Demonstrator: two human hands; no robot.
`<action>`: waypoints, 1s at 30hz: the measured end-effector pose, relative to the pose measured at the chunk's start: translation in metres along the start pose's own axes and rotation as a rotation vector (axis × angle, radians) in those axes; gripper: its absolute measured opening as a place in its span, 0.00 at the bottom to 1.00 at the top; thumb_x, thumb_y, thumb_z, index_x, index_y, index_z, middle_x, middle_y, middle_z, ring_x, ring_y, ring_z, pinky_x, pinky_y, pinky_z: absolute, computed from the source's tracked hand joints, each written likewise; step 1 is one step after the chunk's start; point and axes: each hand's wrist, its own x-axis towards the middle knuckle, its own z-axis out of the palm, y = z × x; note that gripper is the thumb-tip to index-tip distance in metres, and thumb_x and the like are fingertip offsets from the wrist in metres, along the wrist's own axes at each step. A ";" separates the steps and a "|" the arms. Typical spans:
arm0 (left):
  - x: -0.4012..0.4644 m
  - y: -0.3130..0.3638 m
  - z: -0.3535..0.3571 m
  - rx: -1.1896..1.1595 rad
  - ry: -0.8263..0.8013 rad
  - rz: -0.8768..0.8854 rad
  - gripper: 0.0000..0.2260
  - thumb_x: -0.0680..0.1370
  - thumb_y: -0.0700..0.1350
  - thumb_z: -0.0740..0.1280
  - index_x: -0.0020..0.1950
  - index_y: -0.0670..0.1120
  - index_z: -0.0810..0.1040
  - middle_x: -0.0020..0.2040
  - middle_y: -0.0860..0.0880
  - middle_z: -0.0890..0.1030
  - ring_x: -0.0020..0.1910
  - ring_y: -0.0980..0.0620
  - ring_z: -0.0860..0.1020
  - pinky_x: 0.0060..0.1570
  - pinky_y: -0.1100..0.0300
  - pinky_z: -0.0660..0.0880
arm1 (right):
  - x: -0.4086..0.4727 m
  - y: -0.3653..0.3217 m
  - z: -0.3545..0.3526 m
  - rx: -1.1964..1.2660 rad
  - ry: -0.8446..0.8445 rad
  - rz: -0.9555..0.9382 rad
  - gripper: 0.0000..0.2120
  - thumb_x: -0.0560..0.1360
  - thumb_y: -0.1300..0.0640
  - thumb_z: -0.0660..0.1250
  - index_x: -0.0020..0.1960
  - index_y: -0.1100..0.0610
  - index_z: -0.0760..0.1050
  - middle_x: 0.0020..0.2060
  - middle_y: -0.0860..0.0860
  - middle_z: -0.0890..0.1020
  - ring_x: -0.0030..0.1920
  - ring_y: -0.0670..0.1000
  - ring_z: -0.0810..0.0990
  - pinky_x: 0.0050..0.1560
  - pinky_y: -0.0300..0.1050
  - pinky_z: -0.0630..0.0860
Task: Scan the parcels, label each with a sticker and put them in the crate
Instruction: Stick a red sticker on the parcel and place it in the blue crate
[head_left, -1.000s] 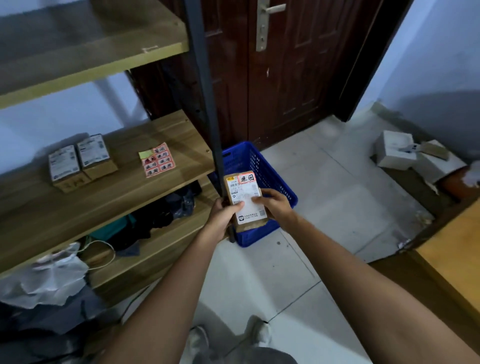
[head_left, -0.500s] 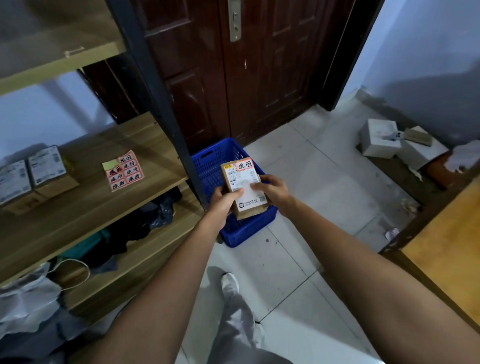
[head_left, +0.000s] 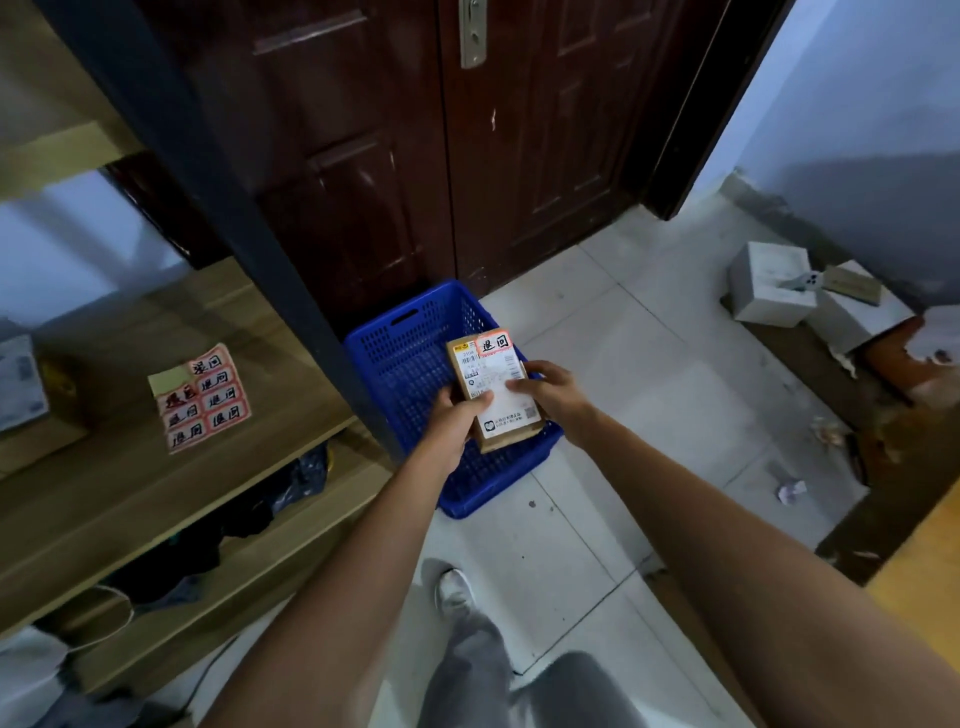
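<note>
A small brown cardboard parcel (head_left: 493, 384) with a white shipping label and a red sticker at its top corner is held above the blue plastic crate (head_left: 405, 353). My left hand (head_left: 452, 421) grips its left edge and my right hand (head_left: 550, 389) grips its right edge, thumbs on the label. The crate stands on the tiled floor in front of a dark door; the part of its inside that I see holds nothing. A sheet of red stickers (head_left: 202, 397) lies on the wooden shelf at the left. Another labelled parcel (head_left: 21, 384) sits at the shelf's far left edge.
A dark metal shelf post (head_left: 218, 171) rises just left of the crate. White boxes (head_left: 774, 283) and scraps lie on the floor at the right wall. A wooden tabletop corner (head_left: 924, 561) juts in at the right. My shoe (head_left: 454, 590) is behind the crate.
I have stepped closer to the crate and turned right, so the shelf slid left in view. Both hands have carried the parcel forward over the crate.
</note>
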 end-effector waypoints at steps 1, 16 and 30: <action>0.007 0.002 0.001 -0.009 0.009 -0.001 0.21 0.76 0.39 0.69 0.68 0.44 0.71 0.59 0.43 0.81 0.55 0.44 0.81 0.55 0.50 0.79 | 0.009 0.000 0.000 -0.004 -0.002 -0.002 0.19 0.76 0.59 0.70 0.66 0.54 0.72 0.46 0.50 0.81 0.41 0.47 0.80 0.47 0.45 0.80; 0.109 -0.062 0.029 -0.042 0.176 0.068 0.18 0.77 0.40 0.68 0.67 0.44 0.73 0.58 0.43 0.81 0.55 0.45 0.81 0.52 0.51 0.79 | 0.133 0.058 -0.018 -0.090 -0.102 -0.013 0.17 0.75 0.60 0.70 0.63 0.55 0.75 0.50 0.52 0.81 0.39 0.44 0.79 0.34 0.35 0.76; 0.274 -0.225 -0.021 0.533 0.469 0.207 0.11 0.79 0.44 0.66 0.58 0.40 0.79 0.56 0.42 0.82 0.51 0.44 0.82 0.45 0.53 0.79 | 0.317 0.244 0.039 -0.154 -0.160 0.011 0.15 0.71 0.60 0.75 0.55 0.55 0.76 0.54 0.55 0.83 0.52 0.56 0.83 0.54 0.55 0.81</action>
